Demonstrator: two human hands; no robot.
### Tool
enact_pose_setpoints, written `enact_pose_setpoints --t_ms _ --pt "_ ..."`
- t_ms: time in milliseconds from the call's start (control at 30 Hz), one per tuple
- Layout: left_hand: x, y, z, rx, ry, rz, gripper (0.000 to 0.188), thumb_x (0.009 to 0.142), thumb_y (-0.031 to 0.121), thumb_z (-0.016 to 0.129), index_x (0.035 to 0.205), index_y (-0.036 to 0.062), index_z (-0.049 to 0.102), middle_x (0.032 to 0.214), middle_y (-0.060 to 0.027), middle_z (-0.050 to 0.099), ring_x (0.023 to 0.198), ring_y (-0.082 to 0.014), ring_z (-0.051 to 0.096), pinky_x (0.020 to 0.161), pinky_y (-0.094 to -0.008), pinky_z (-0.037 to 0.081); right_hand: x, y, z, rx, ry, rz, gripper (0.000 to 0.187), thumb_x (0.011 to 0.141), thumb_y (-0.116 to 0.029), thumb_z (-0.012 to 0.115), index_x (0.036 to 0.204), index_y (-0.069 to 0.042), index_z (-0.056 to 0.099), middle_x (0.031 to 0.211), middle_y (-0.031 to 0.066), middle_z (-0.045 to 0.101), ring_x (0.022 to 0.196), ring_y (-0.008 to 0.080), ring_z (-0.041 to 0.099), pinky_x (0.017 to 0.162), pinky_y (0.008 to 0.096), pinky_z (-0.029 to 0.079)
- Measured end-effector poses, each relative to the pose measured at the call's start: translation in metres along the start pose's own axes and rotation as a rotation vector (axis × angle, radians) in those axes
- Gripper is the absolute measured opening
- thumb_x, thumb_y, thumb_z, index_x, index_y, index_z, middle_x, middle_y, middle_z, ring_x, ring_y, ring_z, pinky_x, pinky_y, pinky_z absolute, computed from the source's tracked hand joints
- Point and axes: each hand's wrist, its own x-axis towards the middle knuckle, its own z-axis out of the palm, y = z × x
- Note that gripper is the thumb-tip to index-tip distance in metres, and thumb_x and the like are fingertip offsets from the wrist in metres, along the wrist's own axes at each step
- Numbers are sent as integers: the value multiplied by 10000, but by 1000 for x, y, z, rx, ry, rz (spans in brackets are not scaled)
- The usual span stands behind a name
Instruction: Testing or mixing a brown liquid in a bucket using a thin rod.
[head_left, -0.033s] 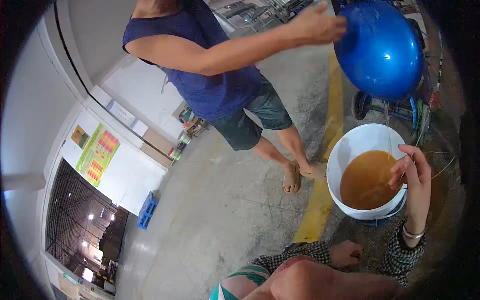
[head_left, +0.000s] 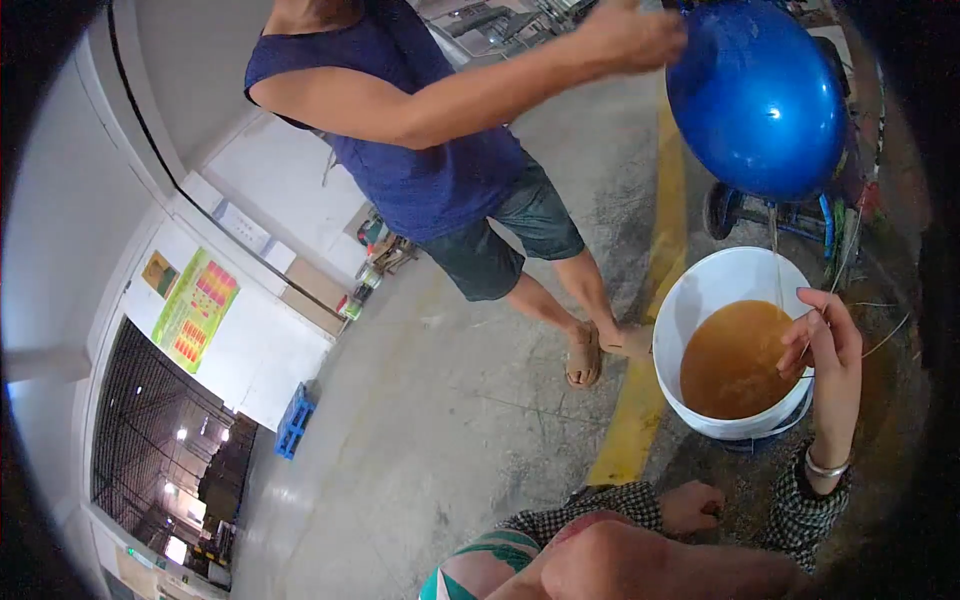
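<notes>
The right hand (head_left: 828, 352) is raised at the rim of the white bucket (head_left: 700, 300), its grip pinched shut on what looks like a thin wire or strand (too fine to tell which) that runs off to the right. The bucket stands on the concrete floor (head_left: 450, 420) beside a yellow line (head_left: 640, 420) and holds brown liquid (head_left: 735, 360). The left hand (head_left: 692, 507) rests low near the knee, fingers curled; what its grip holds, if anything, cannot be told. A standing person in a dark blue top tilts a blue basin (head_left: 757, 95) above the bucket, a thin stream falling from it. Nothing differs visibly from the earlier frame.
</notes>
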Motion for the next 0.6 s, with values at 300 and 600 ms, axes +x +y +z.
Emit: enact_pose_setpoints --t_ms 300,600 --pt "-1 -6 3 -35 63 86 283 723 210 604 925 25 536 849 -162 579 798 -319 568 708 -406 448 1 3 2 8 -6 -1 230 900 -171 419 1058 -26 505 705 37 542 537 75 506 477 191 414" --pt "1 -17 7 -12 80 93 267 718 212 611 901 33 535 783 -144 572 757 -312 567 673 -407 445 1 3 5 26 0 11 225 902 -167 419 1057 -30 508 706 35 539 536 67 500 476 191 410"
